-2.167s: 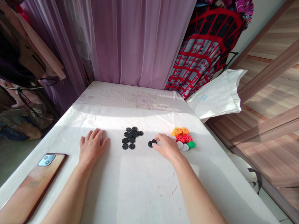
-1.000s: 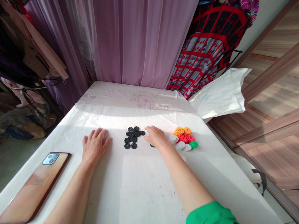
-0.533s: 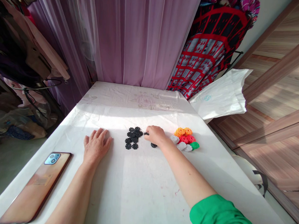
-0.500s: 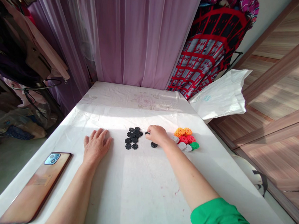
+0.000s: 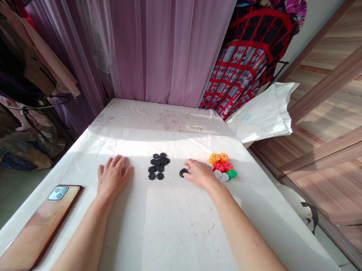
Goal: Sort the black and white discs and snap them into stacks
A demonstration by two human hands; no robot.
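My right hand point(image 5: 198, 173) is closed in a pinch at a small stack of black interlocking plastic discs point(image 5: 182, 173), its fingertips on the stack's right side. To the left lies a loose pile of the same black notched discs point(image 5: 158, 164), overlapping one another. My left hand point(image 5: 114, 174) rests flat on the table left of that pile, fingers spread, with nothing in it. Just beyond my right hand sit orange discs point(image 5: 214, 158), red discs point(image 5: 223, 166), a green disc point(image 5: 232, 174) and pale grey discs point(image 5: 221, 176), some of the grey partly hidden by the hand.
A phone point(image 5: 40, 225) lies back up near the left edge of the white-covered table point(image 5: 169, 233). Beyond the table's far edge hangs a purple curtain point(image 5: 162, 44). A white bag point(image 5: 262, 114) stands off the right corner, and clothes point(image 5: 36, 49) hang at the left.
My right hand has moved from beside the black pile, with a black disc in its fingers, back toward me and right to the small black stack. My left hand stays put; the view shifted slightly.
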